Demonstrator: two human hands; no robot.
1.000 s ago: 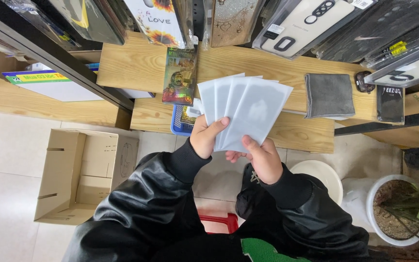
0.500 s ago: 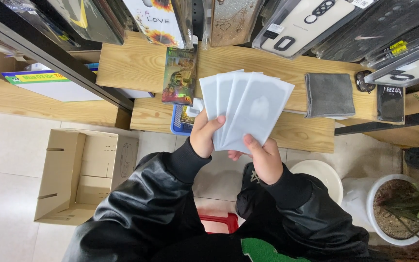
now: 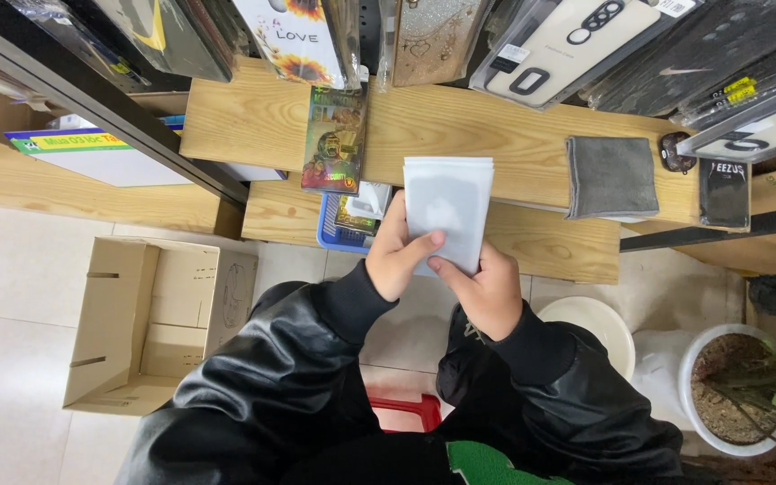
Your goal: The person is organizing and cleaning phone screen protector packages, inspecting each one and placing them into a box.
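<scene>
Both hands hold one squared-up stack of pale packets (image 3: 446, 208), whitish and slightly translucent, with a faint grey shape showing through the top one (the edges line up almost exactly). The left hand (image 3: 399, 256) closes on the stack's lower left edge, thumb across the front. The right hand (image 3: 487, 289) pinches the bottom right corner from below. Most of the stack rises above both grips, held in the air over the wooden shelf (image 3: 514, 135), between a blue basket (image 3: 330, 232) and a folded grey cloth (image 3: 611, 176).
</scene>
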